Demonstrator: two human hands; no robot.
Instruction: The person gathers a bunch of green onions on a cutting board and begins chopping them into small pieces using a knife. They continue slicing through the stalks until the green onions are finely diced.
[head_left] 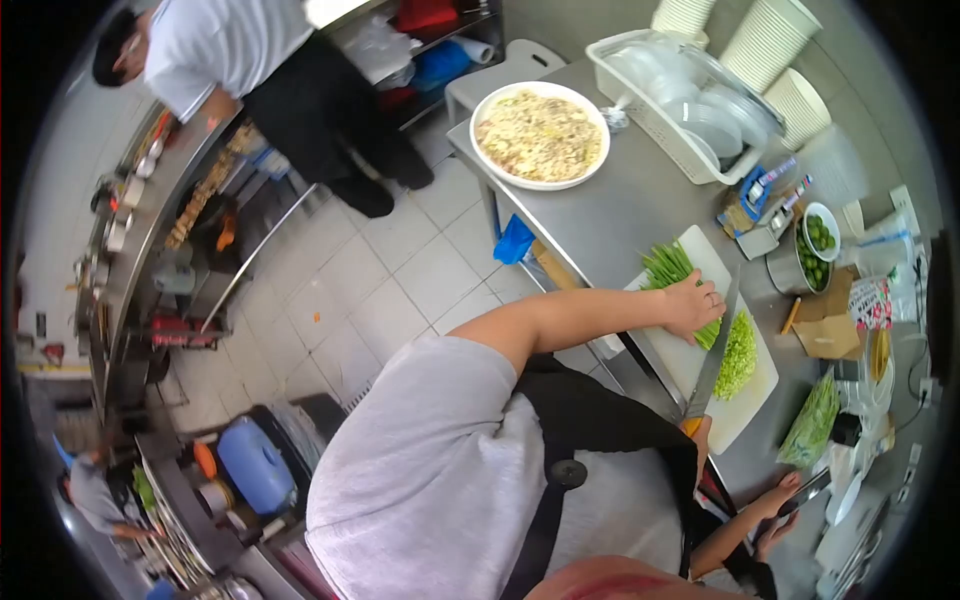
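The left hand (693, 306) clasps green stalks (668, 266) on the cutting board (685, 365); the right hand (703, 437) grips the knife (715, 365), its blade beside chopped greens (737, 358). Package lettering is unreadable.

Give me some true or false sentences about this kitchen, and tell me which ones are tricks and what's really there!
1. The left hand is on a bunch of green stalks. True.

2. The right hand is holding a spoon. False: it is holding a knife.

3. A pile of chopped green bits lies on the white board. True.

4. The big white bowl of food is on the floor. False: it is on the metal table.

5. The white basket is full of little green fruits. False: it has clear plastic containers in it.

6. The person in dark trousers wears a white top. True.
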